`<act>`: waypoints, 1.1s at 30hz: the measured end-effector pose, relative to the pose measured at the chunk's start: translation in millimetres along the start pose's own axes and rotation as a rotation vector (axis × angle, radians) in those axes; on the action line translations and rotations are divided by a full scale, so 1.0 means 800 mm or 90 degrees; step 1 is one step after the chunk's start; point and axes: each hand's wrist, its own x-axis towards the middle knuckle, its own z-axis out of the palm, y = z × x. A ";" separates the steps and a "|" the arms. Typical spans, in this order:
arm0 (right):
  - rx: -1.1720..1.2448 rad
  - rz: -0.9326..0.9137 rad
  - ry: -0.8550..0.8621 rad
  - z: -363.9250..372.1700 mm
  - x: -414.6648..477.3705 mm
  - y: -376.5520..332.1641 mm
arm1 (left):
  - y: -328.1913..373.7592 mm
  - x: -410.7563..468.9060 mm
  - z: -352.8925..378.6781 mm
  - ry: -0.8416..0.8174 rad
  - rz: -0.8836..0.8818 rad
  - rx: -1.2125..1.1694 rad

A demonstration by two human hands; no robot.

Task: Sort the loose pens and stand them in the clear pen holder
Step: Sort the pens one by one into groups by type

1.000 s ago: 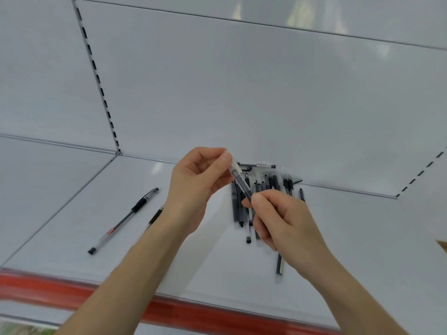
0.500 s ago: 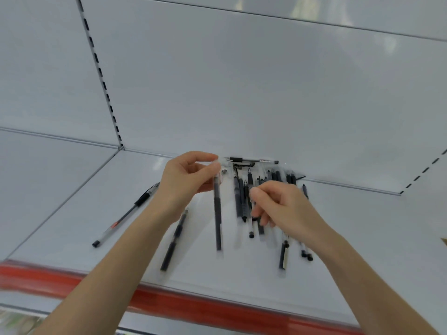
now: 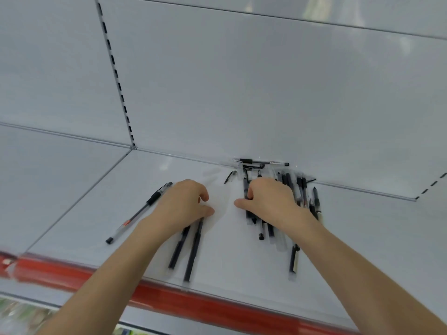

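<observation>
Both hands have come down onto the shelf (image 3: 242,269). The left hand (image 3: 180,207) now rests beside two dark pens (image 3: 187,247) near the front edge. The right hand (image 3: 271,201) covers the pile of pens (image 3: 302,189).

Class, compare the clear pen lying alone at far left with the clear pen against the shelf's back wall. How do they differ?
The far-left clear pen lies diagonally, alone; the back-wall clear pen lies crosswise above the pile. The first shows a red mark; the second doesn't. Both have black grips.

Probably a shop: a white metal display shelf (image 3: 242,274) with a red price-rail strip (image 3: 193,303) along its near edge, a slotted upright (image 3: 116,76) at far left, and loose black pens (image 3: 302,189).
</observation>
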 end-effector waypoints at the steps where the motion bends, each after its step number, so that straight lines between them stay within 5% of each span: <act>1: -0.024 0.005 -0.005 0.000 0.002 -0.004 | -0.001 0.001 -0.001 -0.002 -0.002 -0.004; 6: -0.035 0.013 -0.028 -0.004 0.006 -0.013 | -0.003 0.004 -0.004 -0.022 0.014 -0.009; 11: 0.151 0.046 -0.058 -0.009 -0.002 0.005 | -0.003 0.013 -0.007 0.010 0.016 -0.048; 17: 0.361 0.098 0.049 -0.030 -0.031 0.049 | 0.013 0.041 -0.004 0.023 0.041 -0.050; 24: 0.409 0.142 0.118 -0.025 -0.066 0.079 | 0.046 0.074 0.013 0.027 0.105 -0.021; 33: 0.464 0.154 0.074 -0.019 -0.086 0.082 | 0.037 0.082 0.004 0.011 -0.054 0.190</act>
